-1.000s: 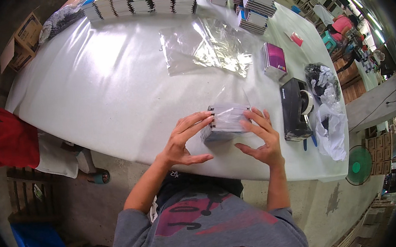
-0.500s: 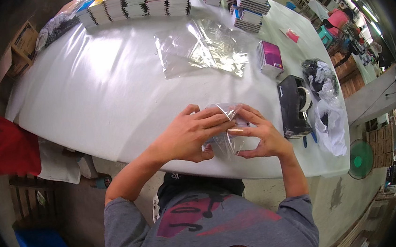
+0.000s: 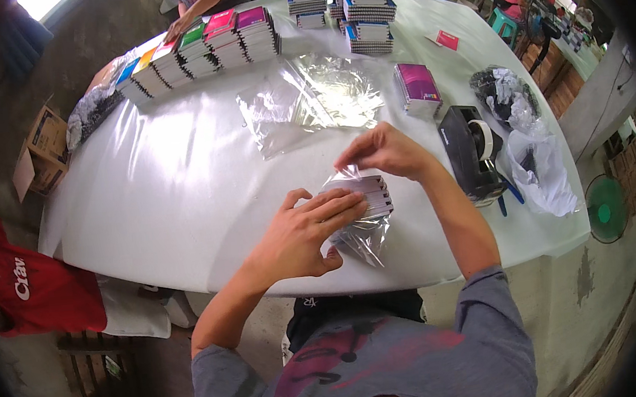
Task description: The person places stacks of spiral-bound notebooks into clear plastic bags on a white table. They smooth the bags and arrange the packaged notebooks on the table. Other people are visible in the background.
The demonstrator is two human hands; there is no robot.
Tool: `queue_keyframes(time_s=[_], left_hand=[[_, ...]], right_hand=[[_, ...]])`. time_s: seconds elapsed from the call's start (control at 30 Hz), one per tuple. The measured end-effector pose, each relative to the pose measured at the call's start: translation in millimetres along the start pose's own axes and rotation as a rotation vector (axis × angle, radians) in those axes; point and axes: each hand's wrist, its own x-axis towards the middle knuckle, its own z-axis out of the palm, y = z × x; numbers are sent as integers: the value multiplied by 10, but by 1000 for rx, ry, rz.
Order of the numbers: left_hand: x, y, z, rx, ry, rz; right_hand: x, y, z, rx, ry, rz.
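Note:
A small stack of spiral notebooks (image 3: 376,193), wrapped in clear plastic, lies on the white table in front of me. My left hand (image 3: 309,226) rests over its left side, fingers stretched out and pressing flat on top. At the stack's far edge my right hand (image 3: 388,153) pinches a bit of the clear plastic bag (image 3: 367,245) between thumb and fingers. The bag's loose part spreads, crinkled, toward me. My left fingers hide part of the notebooks.
Beyond lie clear plastic bags (image 3: 310,105) and a purple-covered notebook stack (image 3: 418,88). A black tape dispenser (image 3: 465,155) and crumpled plastic (image 3: 535,172) are at right. Colourful notebook rows (image 3: 199,54) and blue-topped stacks (image 3: 368,12) stand far off. A co-worker's hand (image 3: 180,25) touches the row.
My right hand has moved from the stack's right side to its far edge, pinching the plastic. My left hand stays on top. The view has shifted, bringing a co-worker into sight.

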Motion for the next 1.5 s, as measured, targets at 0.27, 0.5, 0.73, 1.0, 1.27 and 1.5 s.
queue_keyframes(time_s=[0.27,0.5,0.73,1.0,1.27,1.5], left_hand=[[37,-40,-19,-9,-49,14],[46,-125,-21,-3,-92,-7],[42,-146,-25,33,-143,-11],[39,-165,16,51,-111,-10],[34,-156,15,44,-114,-14],[39,-152,15,41,-125,-16]], right_hand=[[-181,-297,-74,107,582,-280],[-1537,-185,-497,-603,995,51],[-2336,618,-921,-562,1053,380],[-2211,516,-872,-90,1022,634],[-2197,415,-656,467,1121,311],[-2584,900,-687,487,1093,110]])
